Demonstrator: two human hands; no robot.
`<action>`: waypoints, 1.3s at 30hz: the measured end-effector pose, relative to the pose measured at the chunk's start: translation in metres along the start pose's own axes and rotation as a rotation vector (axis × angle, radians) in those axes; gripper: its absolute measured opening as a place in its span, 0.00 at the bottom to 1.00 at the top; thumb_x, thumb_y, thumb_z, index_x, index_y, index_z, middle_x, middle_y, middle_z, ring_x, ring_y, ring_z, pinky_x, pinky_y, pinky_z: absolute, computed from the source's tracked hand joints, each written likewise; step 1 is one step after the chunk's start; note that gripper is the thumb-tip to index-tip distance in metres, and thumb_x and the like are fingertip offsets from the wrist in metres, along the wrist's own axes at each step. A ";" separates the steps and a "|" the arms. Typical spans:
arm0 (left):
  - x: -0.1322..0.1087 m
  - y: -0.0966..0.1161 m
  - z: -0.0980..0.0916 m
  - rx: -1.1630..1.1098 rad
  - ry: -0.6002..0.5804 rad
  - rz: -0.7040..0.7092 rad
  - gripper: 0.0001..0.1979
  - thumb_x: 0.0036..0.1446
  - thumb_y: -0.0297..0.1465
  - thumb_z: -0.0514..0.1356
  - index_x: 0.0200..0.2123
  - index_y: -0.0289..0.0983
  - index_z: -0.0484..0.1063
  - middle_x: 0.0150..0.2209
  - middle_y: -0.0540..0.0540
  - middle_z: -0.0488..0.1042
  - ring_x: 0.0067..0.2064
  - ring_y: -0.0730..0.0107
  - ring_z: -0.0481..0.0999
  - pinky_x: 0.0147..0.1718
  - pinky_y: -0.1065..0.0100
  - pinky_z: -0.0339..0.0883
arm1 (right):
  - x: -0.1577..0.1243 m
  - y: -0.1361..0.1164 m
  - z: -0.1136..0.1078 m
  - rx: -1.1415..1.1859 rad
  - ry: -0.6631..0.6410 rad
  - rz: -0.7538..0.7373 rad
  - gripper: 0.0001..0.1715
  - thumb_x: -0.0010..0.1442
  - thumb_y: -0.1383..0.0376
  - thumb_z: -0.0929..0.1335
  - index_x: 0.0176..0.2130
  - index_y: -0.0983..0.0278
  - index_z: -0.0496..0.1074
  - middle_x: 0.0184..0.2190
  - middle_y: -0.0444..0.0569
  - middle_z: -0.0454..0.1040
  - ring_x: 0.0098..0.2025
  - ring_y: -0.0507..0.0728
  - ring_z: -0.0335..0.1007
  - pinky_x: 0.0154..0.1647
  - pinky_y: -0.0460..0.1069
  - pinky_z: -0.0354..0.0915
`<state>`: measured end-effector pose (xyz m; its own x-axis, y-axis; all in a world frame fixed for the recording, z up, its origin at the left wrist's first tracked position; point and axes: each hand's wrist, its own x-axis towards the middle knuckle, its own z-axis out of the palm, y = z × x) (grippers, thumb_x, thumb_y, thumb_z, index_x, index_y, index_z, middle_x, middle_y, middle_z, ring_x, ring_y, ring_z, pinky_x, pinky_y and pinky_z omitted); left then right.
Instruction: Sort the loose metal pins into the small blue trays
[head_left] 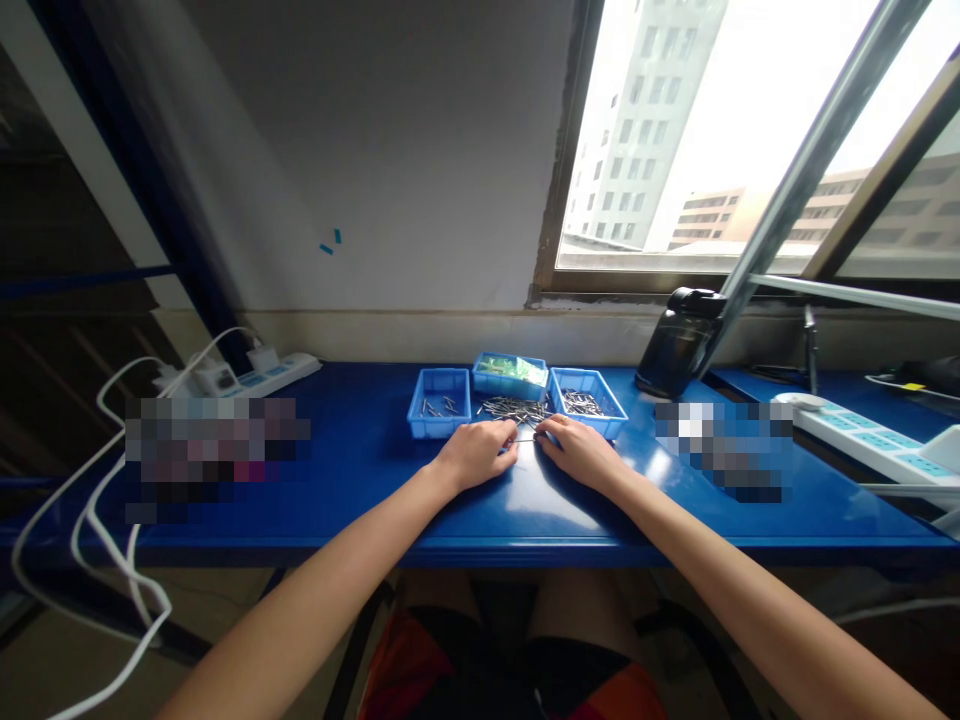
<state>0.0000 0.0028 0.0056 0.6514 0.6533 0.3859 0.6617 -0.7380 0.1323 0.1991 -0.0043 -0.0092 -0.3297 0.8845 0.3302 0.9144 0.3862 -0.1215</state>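
My left hand and my right hand rest low over the blue tabletop, close together with curled fingers. A thin rod-like piece spans the small gap between their fingertips, and both hands pinch it. Its ends are hidden by my fingers. Just beyond lies a loose pile of slim dark metal pieces, too small to name. Left of the pile, a blue bin holds several such pieces. The right blue bin, beside my right hand, contains many more.
Behind the pile a third blue bin carries a green-and-clear plastic packet. A dark bottle leans near the window. Power strips and white cables lie at the sides. Blurred items sit left and right on the blue table.
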 end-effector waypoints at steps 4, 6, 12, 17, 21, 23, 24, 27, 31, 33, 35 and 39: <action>0.000 -0.002 0.001 0.004 -0.025 -0.029 0.08 0.59 0.33 0.49 0.35 0.38 0.66 0.33 0.48 0.74 0.36 0.68 0.74 0.32 0.72 0.65 | 0.000 -0.001 -0.003 -0.016 -0.006 0.015 0.16 0.61 0.62 0.58 0.43 0.61 0.70 0.43 0.49 0.72 0.38 0.54 0.69 0.36 0.46 0.61; 0.000 -0.003 0.001 0.005 -0.028 -0.032 0.09 0.59 0.34 0.49 0.36 0.38 0.66 0.34 0.48 0.74 0.36 0.68 0.74 0.32 0.71 0.65 | -0.001 -0.002 -0.004 -0.012 0.000 0.008 0.16 0.61 0.63 0.58 0.42 0.61 0.71 0.43 0.50 0.72 0.38 0.54 0.70 0.35 0.46 0.62; 0.000 -0.004 0.002 0.001 -0.040 -0.027 0.10 0.61 0.34 0.48 0.38 0.38 0.67 0.35 0.47 0.74 0.35 0.68 0.74 0.31 0.71 0.65 | -0.002 -0.003 -0.006 0.106 0.038 -0.079 0.14 0.60 0.64 0.59 0.43 0.61 0.69 0.41 0.50 0.73 0.37 0.54 0.70 0.36 0.47 0.62; 0.000 -0.004 0.005 -0.011 -0.027 0.007 0.12 0.62 0.34 0.47 0.40 0.38 0.67 0.37 0.47 0.73 0.38 0.68 0.74 0.35 0.71 0.66 | -0.002 -0.005 -0.007 0.178 0.002 -0.172 0.13 0.61 0.63 0.59 0.40 0.62 0.70 0.37 0.49 0.74 0.35 0.54 0.70 0.35 0.46 0.62; 0.001 -0.005 0.007 -0.012 -0.027 0.013 0.12 0.62 0.34 0.46 0.40 0.38 0.67 0.37 0.47 0.73 0.38 0.69 0.74 0.35 0.71 0.66 | -0.002 -0.004 -0.007 0.170 -0.013 -0.201 0.13 0.62 0.62 0.59 0.38 0.62 0.70 0.34 0.48 0.73 0.32 0.53 0.69 0.33 0.46 0.61; 0.000 -0.004 0.006 -0.008 -0.026 0.006 0.13 0.62 0.35 0.46 0.40 0.38 0.67 0.36 0.47 0.73 0.38 0.68 0.74 0.35 0.71 0.66 | -0.003 -0.004 -0.007 0.172 -0.009 -0.200 0.13 0.62 0.62 0.59 0.37 0.62 0.70 0.34 0.48 0.73 0.32 0.53 0.69 0.33 0.46 0.61; 0.000 -0.004 0.006 -0.004 -0.025 -0.002 0.13 0.62 0.35 0.46 0.40 0.38 0.67 0.36 0.47 0.73 0.38 0.68 0.74 0.34 0.71 0.66 | -0.003 -0.004 -0.007 0.175 -0.002 -0.196 0.13 0.62 0.62 0.59 0.37 0.62 0.70 0.34 0.48 0.73 0.33 0.53 0.69 0.34 0.46 0.61; 0.000 -0.004 0.004 0.008 -0.027 -0.037 0.13 0.61 0.36 0.47 0.39 0.37 0.68 0.36 0.46 0.73 0.37 0.67 0.74 0.33 0.70 0.66 | -0.002 -0.004 -0.007 0.196 0.028 -0.183 0.13 0.62 0.63 0.59 0.37 0.62 0.70 0.35 0.49 0.74 0.35 0.53 0.69 0.35 0.46 0.61; -0.001 -0.003 0.003 0.013 -0.030 -0.042 0.13 0.61 0.35 0.47 0.38 0.37 0.68 0.35 0.46 0.74 0.37 0.66 0.74 0.32 0.70 0.66 | -0.002 -0.003 -0.007 0.218 0.044 -0.181 0.14 0.62 0.62 0.58 0.38 0.62 0.70 0.36 0.50 0.74 0.35 0.53 0.70 0.35 0.46 0.62; -0.001 -0.002 0.002 0.013 -0.020 -0.037 0.13 0.61 0.35 0.47 0.38 0.37 0.68 0.35 0.46 0.74 0.36 0.67 0.74 0.32 0.70 0.66 | -0.001 -0.002 -0.006 0.218 0.049 -0.182 0.14 0.63 0.62 0.58 0.38 0.62 0.70 0.36 0.50 0.74 0.36 0.54 0.70 0.36 0.46 0.62; -0.001 -0.001 0.001 -0.002 -0.009 -0.024 0.13 0.61 0.35 0.47 0.38 0.37 0.68 0.35 0.46 0.73 0.36 0.68 0.74 0.33 0.71 0.66 | -0.001 -0.002 -0.005 0.216 0.045 -0.194 0.15 0.63 0.61 0.58 0.38 0.62 0.71 0.36 0.50 0.74 0.36 0.54 0.70 0.37 0.47 0.62; -0.001 -0.001 0.000 -0.033 0.021 0.025 0.13 0.62 0.35 0.47 0.40 0.37 0.68 0.37 0.47 0.73 0.37 0.71 0.73 0.34 0.73 0.65 | -0.001 -0.002 -0.004 0.217 0.021 -0.230 0.16 0.63 0.61 0.57 0.39 0.62 0.71 0.35 0.50 0.73 0.36 0.54 0.70 0.37 0.46 0.62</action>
<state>-0.0011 0.0029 0.0053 0.6594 0.6314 0.4081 0.6326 -0.7593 0.1527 0.1983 -0.0075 -0.0056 -0.5154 0.7626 0.3909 0.7442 0.6245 -0.2370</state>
